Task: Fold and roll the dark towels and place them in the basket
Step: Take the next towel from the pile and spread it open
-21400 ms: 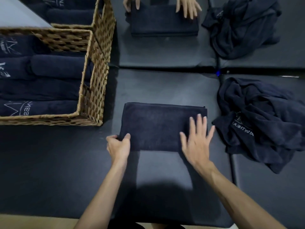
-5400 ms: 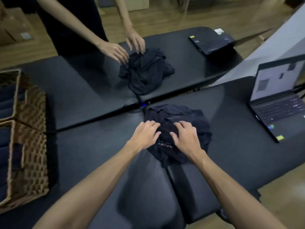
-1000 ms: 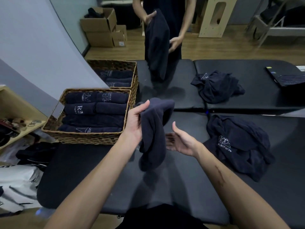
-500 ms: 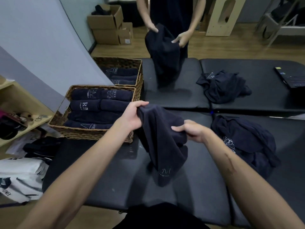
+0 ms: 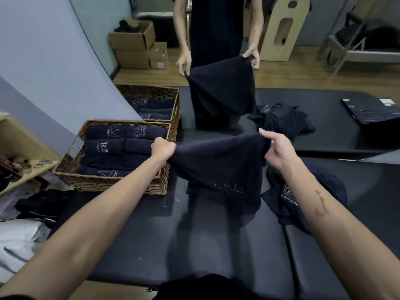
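**Dark towel held spread by two corners above the table**

Left hand [image 5: 162, 148]: fingers curled tight round the top left corner of the dark navy terry towel [image 5: 218, 167]. Right hand [image 5: 276, 148]: thumb and fingers pinch the top right corner, index finger extended upward. Both grips are closed on the cloth.

The towel hangs spread between the two hands, top edge sagging slightly in the middle. Faint pale lettering shows near its lower edge. The lower edge is at or just above the black padded table [image 5: 216, 245]; whether it touches, I cannot tell.

The near rectangular woven wicker basket [image 5: 112, 185] sits on the table just left of the left hand. It contains rolled dark towels with pale logos [image 5: 116, 146], lying in rows. A second wicker basket [image 5: 173, 105] stands behind it, touching, also with rolled dark towels inside.

A crumpled heap of dark towels [image 5: 303, 198] lies on the table at the right, partly under the right forearm; white print is visible on it.

Across the table a second person in dark clothing [image 5: 214, 29] holds another dark towel [image 5: 223, 94] by its top corners. Another crumpled dark pile [image 5: 285, 120] lies near that towel. A dark laptop [image 5: 372, 111] lies on the far right of the far table. Cardboard boxes [image 5: 138, 46] are stacked on the wooden floor behind.
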